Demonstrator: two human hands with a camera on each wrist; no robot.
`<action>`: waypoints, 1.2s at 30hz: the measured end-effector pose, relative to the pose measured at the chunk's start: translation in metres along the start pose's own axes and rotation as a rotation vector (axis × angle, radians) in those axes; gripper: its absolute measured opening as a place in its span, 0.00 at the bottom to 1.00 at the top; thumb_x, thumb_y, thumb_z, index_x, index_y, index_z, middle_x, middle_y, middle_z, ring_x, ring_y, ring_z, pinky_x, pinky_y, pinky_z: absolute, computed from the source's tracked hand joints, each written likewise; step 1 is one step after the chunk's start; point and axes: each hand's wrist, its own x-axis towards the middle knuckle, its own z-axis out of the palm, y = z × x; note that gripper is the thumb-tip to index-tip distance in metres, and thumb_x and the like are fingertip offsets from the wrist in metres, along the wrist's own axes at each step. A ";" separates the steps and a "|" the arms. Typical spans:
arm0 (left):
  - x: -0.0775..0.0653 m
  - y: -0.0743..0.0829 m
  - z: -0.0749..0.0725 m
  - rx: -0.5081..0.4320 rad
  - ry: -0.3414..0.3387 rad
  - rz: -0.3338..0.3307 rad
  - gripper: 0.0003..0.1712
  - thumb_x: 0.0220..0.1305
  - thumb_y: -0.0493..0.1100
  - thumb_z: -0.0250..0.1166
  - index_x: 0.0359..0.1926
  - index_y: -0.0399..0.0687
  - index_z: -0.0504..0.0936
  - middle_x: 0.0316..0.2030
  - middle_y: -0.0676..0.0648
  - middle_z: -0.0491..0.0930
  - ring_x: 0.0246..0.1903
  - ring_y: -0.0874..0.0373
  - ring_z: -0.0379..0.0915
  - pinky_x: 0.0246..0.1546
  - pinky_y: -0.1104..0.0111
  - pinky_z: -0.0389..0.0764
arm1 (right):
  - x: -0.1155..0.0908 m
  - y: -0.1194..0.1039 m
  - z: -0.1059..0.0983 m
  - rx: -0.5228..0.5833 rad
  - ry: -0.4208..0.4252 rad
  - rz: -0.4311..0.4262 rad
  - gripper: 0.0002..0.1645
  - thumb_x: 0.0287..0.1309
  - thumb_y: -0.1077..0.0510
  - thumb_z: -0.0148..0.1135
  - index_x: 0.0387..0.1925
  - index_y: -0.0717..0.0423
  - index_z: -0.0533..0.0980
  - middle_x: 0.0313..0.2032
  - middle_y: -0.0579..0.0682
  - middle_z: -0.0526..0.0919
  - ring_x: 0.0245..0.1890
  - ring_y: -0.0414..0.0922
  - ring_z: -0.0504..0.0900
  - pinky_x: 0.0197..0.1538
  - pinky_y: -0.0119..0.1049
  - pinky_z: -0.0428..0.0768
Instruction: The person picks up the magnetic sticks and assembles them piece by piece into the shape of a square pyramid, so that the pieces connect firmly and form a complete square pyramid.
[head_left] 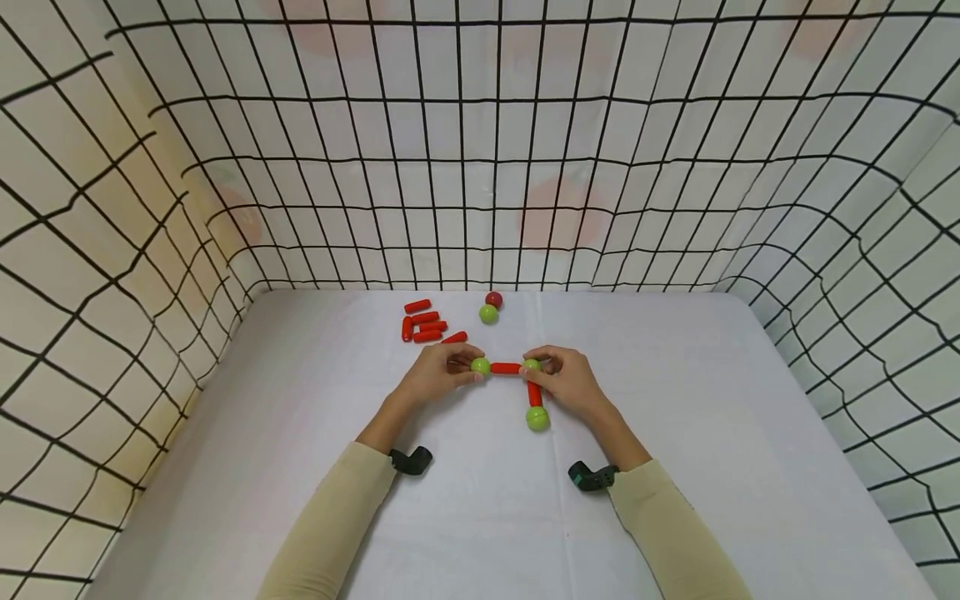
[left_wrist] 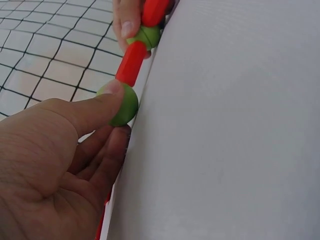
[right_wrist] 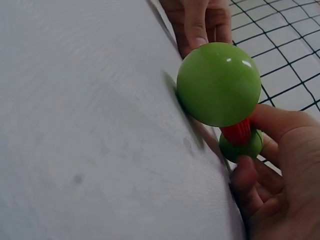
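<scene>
Left hand (head_left: 441,371) pinches end ball (head_left: 481,366), right hand (head_left: 568,377) pinches corner ball (head_left: 532,364), red rod (head_left: 506,368) between them over the table (head_left: 480,517); gripping both ends likely steadies the joints. Second rod (head_left: 534,394) links corner ball to near ball (head_left: 537,418), ungripped.

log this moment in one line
left hand: pinches green end ball; right hand: pinches green corner ball; between: red link rod; near side: second rod, third ball; far side: loose rods, red ball, loose green ball

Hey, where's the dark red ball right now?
In the head view, the dark red ball sits near the far edge of the white tabletop, just beyond a loose green ball and right of the loose red sticks.
</scene>
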 end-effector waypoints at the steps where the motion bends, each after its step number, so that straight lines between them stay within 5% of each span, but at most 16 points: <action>1: 0.000 0.000 0.000 -0.002 -0.003 0.000 0.22 0.61 0.46 0.77 0.55 0.48 0.86 0.44 0.53 0.87 0.46 0.60 0.84 0.55 0.67 0.85 | 0.000 -0.001 0.000 -0.016 0.000 -0.003 0.19 0.61 0.46 0.74 0.51 0.47 0.85 0.32 0.49 0.79 0.26 0.45 0.73 0.26 0.30 0.69; 8: 0.001 0.001 0.001 -0.004 -0.005 0.005 0.21 0.61 0.45 0.76 0.55 0.48 0.86 0.44 0.51 0.88 0.47 0.59 0.84 0.55 0.66 0.85 | 0.008 -0.006 0.004 -0.099 -0.074 -0.131 0.23 0.61 0.47 0.74 0.55 0.47 0.82 0.49 0.45 0.84 0.42 0.46 0.77 0.47 0.40 0.77; 13: 0.002 0.001 0.004 0.005 -0.008 -0.006 0.22 0.62 0.46 0.76 0.57 0.50 0.86 0.45 0.52 0.88 0.48 0.60 0.84 0.57 0.66 0.84 | 0.012 -0.008 0.007 -0.113 -0.184 -0.160 0.17 0.63 0.52 0.71 0.53 0.43 0.83 0.49 0.44 0.86 0.52 0.46 0.80 0.62 0.48 0.77; 19: 0.002 0.001 -0.001 0.019 0.021 0.000 0.23 0.63 0.46 0.75 0.59 0.48 0.85 0.48 0.52 0.87 0.47 0.59 0.82 0.57 0.65 0.84 | 0.010 -0.012 0.005 -0.127 -0.181 -0.130 0.16 0.63 0.55 0.71 0.52 0.43 0.84 0.50 0.44 0.86 0.46 0.46 0.81 0.51 0.41 0.82; 26: 0.003 -0.003 -0.015 0.014 0.153 0.010 0.22 0.63 0.43 0.75 0.58 0.45 0.85 0.50 0.48 0.87 0.44 0.58 0.82 0.55 0.63 0.86 | 0.005 -0.009 -0.003 -0.142 -0.143 -0.126 0.23 0.59 0.57 0.72 0.57 0.46 0.81 0.49 0.46 0.85 0.33 0.44 0.77 0.35 0.33 0.77; 31: 0.005 -0.003 -0.022 0.100 0.223 -0.012 0.21 0.64 0.45 0.74 0.57 0.48 0.85 0.47 0.49 0.86 0.42 0.55 0.80 0.49 0.64 0.86 | 0.001 -0.007 -0.008 -0.137 -0.131 -0.115 0.31 0.57 0.59 0.73 0.62 0.47 0.77 0.54 0.47 0.83 0.26 0.44 0.75 0.29 0.31 0.74; 36: 0.005 -0.004 -0.024 0.233 0.218 -0.029 0.21 0.64 0.42 0.74 0.58 0.47 0.85 0.47 0.49 0.86 0.42 0.54 0.77 0.47 0.64 0.84 | -0.004 -0.008 -0.012 -0.138 -0.157 -0.072 0.38 0.56 0.58 0.74 0.69 0.47 0.72 0.60 0.51 0.78 0.22 0.44 0.77 0.27 0.32 0.78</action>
